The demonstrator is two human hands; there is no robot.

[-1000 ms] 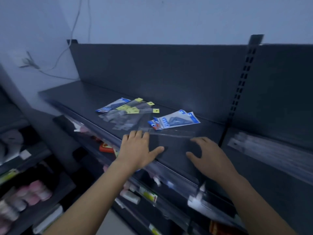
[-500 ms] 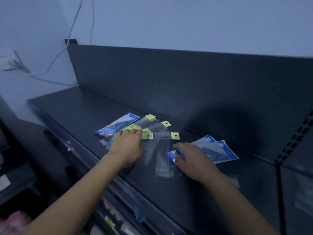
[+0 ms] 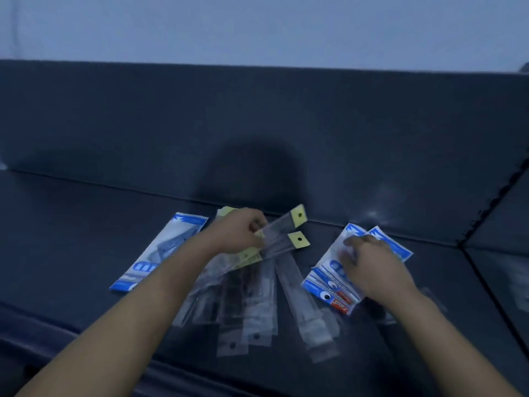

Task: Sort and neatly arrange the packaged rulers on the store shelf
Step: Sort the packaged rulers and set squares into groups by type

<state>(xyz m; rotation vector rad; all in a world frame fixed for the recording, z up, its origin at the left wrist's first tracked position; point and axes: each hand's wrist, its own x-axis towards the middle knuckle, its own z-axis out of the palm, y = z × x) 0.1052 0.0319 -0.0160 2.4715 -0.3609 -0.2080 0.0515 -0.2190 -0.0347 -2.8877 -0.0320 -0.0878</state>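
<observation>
On the dark shelf (image 3: 86,224) lie several clear ruler sleeves with yellow hang tabs (image 3: 252,296), fanned out in the middle. My left hand (image 3: 237,233) grips the tops of two of these sleeves; their yellow tabs (image 3: 298,219) stick out to the right of my fingers. A blue-and-white ruler pack (image 3: 160,253) lies to the left. Two overlapping blue-and-white packs (image 3: 329,276) lie to the right, and my right hand (image 3: 369,265) rests flat on them with fingers spread.
The shelf's upright back panel (image 3: 257,124) rises just behind the packs. A perforated upright post (image 3: 498,196) divides this shelf from the neighbouring bay on the right. The shelf's front edge (image 3: 71,339) runs below my forearms.
The view has closed in on the shelf. My left hand has closed on the yellow-tabbed sleeves and lifted their tops. My right hand has moved further onto the right blue packs.
</observation>
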